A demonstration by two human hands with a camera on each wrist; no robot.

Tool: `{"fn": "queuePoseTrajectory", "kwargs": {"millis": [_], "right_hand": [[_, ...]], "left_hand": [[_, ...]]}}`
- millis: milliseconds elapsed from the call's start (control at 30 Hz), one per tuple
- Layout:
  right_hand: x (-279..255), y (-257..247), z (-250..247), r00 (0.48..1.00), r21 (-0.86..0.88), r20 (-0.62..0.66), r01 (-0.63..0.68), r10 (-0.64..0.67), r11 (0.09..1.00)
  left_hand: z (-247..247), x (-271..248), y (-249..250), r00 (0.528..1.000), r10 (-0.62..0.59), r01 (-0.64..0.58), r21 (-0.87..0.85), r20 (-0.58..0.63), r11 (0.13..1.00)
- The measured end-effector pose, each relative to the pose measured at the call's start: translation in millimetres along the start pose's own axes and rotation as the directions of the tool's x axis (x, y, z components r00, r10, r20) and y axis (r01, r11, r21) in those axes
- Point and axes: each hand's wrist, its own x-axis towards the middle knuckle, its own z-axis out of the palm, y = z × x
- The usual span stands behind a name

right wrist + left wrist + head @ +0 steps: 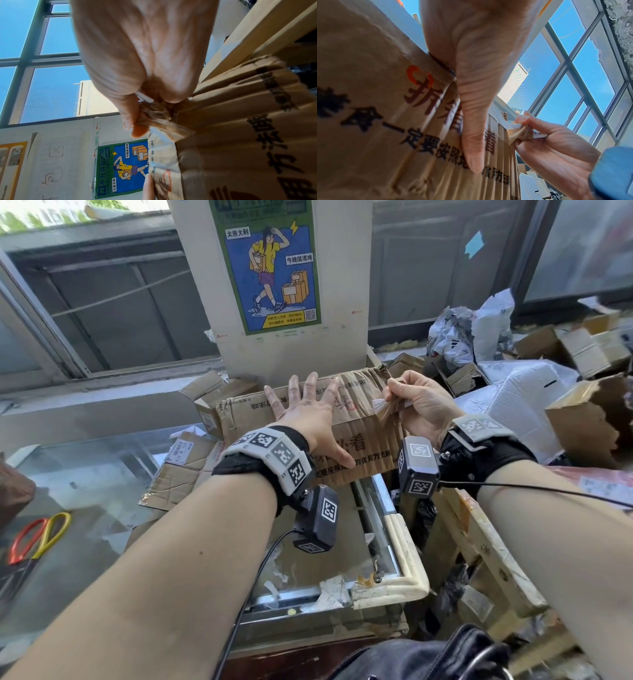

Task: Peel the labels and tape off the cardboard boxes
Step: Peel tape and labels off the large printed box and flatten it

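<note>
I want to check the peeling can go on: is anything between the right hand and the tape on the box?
Nothing visible. The right hand already pinches the crumpled tape, which is partly lifted off the cardboard box. The left hand lies flat on the box, left of the tape and not across it.

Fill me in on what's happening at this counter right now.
A person is stripping tape off a cardboard box that lies flattened on a glass counter. The left hand lies spread flat on the box, pressing it down. The right hand pinches a crumpled strip of clear tape with a bit of white label, pulling at the box's right edge; the tape is partly lifted and not yet free. More boxes wait around, and scissors lie unused.
</note>
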Motion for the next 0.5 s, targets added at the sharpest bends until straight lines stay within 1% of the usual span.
{"fn": "queuePoseTrajectory", "kwargs": {"millis": [167, 367, 500], "right_hand": [[1.3, -0.3, -3.7, 1.000, 0.099, -0.011, -0.015, 0.016, 0.995], [2.7, 0.0, -6.1, 1.000, 0.155, -0.013, -0.010, 0.012, 0.988], [1.8, 0.0, -7.2, 0.998, 0.228, -0.052, -0.010, 0.022, 0.974]], "left_hand": [[0.1, 0.8, 0.7, 1.000, -0.001, 0.001, 0.007, 0.003, 1.000], [-0.4, 0.7, 0.8, 1.000, -0.003, 0.003, 0.005, 0.001, 1.000], [-0.4, 0.7, 0.9, 1.000, 0.000, 0.000, 0.012, 0.013, 1.000]]}}
